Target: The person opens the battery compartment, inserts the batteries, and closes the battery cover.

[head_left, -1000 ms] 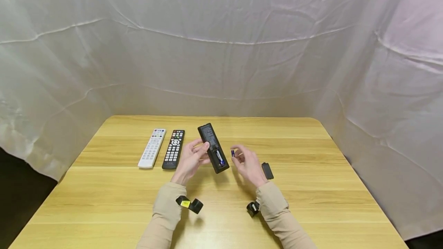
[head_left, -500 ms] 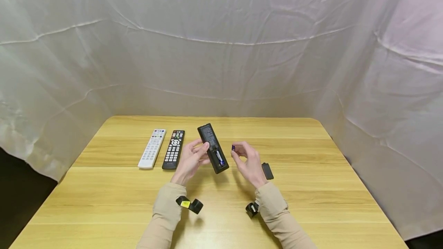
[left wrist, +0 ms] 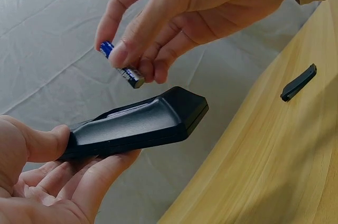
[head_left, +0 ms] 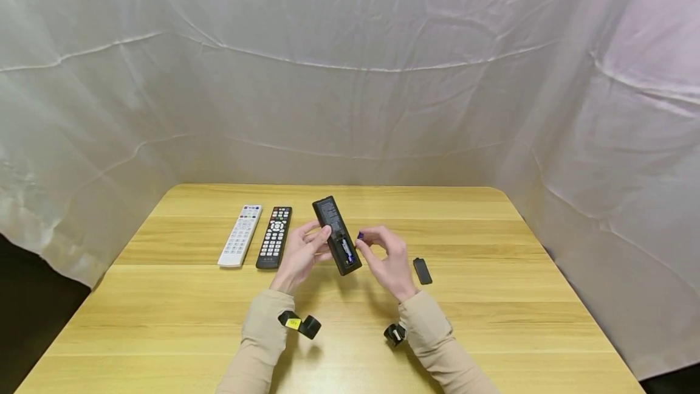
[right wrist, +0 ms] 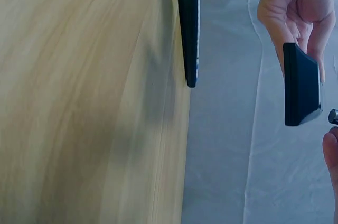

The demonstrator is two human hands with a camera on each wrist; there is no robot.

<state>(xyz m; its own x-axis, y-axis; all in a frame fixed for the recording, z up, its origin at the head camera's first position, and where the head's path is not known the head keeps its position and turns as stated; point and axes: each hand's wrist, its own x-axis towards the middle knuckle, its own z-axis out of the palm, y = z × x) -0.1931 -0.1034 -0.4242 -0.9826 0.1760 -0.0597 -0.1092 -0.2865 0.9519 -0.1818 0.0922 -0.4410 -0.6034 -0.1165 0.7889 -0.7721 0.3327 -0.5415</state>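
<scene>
Above the table, my left hand (head_left: 299, 254) grips a black remote control (head_left: 330, 217) with its back turned up, thumb on top and fingers beneath. Its battery compartment is uncovered, and one blue and silver battery (head_left: 347, 250) lies in it. My right hand (head_left: 389, 260) pinches a second blue battery (head_left: 360, 236) between thumb and fingertips, just right of the compartment. In the left wrist view this battery (left wrist: 134, 80) hangs tilted close over the remote (left wrist: 132, 123). The right wrist view shows only the battery's silver end (right wrist: 333, 117) beside the remote (right wrist: 302, 86).
A black battery cover (head_left: 423, 271) lies on the wooden table (head_left: 492, 321) right of my right hand. To the left, a white remote (head_left: 240, 236) and another black remote (head_left: 274, 238) lie side by side, buttons up. Pale sheeting (head_left: 350, 108) hangs around the back and sides.
My right hand has moved left with its battery, from a short gap away to the edge of the remote, tipping the battery as it came. My left hand and the remote have stayed put.
</scene>
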